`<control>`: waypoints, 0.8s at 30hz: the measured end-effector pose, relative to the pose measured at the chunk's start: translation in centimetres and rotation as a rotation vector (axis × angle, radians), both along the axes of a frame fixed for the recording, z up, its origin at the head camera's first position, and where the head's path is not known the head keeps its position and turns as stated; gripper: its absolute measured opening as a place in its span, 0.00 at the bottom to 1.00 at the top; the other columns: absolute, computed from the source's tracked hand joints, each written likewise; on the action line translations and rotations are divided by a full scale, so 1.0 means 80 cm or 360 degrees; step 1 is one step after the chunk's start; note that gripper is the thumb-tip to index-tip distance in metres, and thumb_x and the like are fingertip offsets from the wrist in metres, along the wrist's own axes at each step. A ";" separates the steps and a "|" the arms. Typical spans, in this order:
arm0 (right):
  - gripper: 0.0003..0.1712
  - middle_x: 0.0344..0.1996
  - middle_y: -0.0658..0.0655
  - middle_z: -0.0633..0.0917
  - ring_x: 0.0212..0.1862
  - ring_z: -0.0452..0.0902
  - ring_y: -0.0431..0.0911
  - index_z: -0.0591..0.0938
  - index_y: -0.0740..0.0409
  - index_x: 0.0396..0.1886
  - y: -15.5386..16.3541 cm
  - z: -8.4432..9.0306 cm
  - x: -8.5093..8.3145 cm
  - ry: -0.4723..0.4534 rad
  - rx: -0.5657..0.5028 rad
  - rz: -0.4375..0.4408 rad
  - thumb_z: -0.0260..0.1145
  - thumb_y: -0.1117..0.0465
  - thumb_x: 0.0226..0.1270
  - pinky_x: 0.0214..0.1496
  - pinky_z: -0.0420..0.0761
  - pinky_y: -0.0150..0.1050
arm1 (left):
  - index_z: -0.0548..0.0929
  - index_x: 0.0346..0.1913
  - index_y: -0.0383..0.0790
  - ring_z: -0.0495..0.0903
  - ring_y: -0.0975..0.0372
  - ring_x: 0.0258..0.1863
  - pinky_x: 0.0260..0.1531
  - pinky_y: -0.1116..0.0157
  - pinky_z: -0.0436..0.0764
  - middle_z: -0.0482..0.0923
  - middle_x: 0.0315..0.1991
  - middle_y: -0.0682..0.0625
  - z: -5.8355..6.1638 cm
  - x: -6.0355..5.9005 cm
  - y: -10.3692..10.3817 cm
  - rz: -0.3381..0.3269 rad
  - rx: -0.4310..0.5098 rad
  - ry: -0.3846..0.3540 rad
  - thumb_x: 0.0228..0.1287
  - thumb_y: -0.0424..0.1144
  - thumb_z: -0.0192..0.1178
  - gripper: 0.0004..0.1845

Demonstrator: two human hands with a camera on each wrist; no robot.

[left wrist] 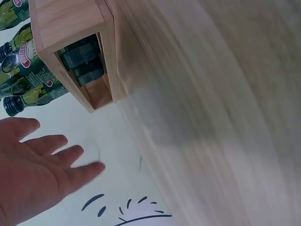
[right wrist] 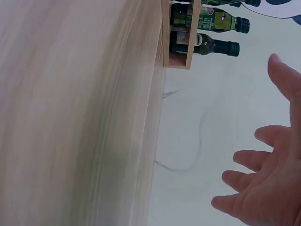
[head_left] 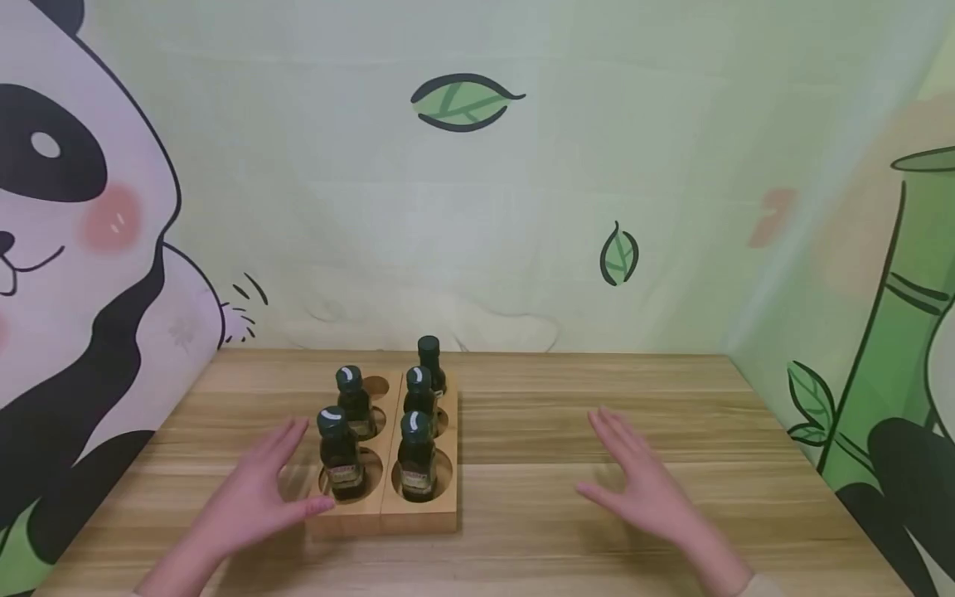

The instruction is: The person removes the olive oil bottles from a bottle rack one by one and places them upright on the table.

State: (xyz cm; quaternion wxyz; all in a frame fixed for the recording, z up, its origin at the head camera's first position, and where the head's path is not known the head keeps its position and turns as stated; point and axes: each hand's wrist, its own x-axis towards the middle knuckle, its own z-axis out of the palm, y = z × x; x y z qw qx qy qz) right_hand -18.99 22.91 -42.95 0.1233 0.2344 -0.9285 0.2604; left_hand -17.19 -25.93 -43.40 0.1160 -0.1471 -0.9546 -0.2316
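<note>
The panda (head_left: pixel 67 274) painted on the backdrop (head_left: pixel 477 207) is cut off by the left edge, so only part of its head and body shows, and the bamboo stalk (head_left: pixel 895 332) on the right runs out of view too; both forearms leave the bottom of the head view, with just a sliver of pale sleeve at the right wrist. The left wrist view is blurred along the tabletop, and the bottle labels there read only as red and white marks with no words I can make out; from the head view the labels on the front bottles are too small to read. The backdrop is pale green cloth with two drawn leaves, hanging behind a light wooden table (head_left: pixel 597 497) with plain grain. On the left half of that table sits the wooden rack (head_left: pixel 418 518), a block of round wells in two columns, holding five dark green bottles (head_left: pixel 416 456) with dark caps, all upright; at least one well in the left column stands vacant at the back. The left hand (head_left: pixel 254 489) lies just beside the rack's near left corner, fingers straight and spread, gripping nothing, the thumb tip close to or touching the wood. The right hand (head_left: pixel 642 481) is well apart to the right, fingers straight, relaxed, holding nothing.
</note>
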 end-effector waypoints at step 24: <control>0.38 0.71 0.63 0.68 0.71 0.62 0.59 0.68 0.63 0.71 -0.030 -0.016 0.003 -0.0376 -0.0727 0.0142 0.72 0.62 0.64 0.67 0.65 0.50 | 0.65 0.72 0.30 0.71 0.38 0.62 0.59 0.43 0.72 0.65 0.69 0.31 -0.014 0.001 -0.004 -0.0041 0.0880 -0.0553 0.55 0.41 0.75 0.44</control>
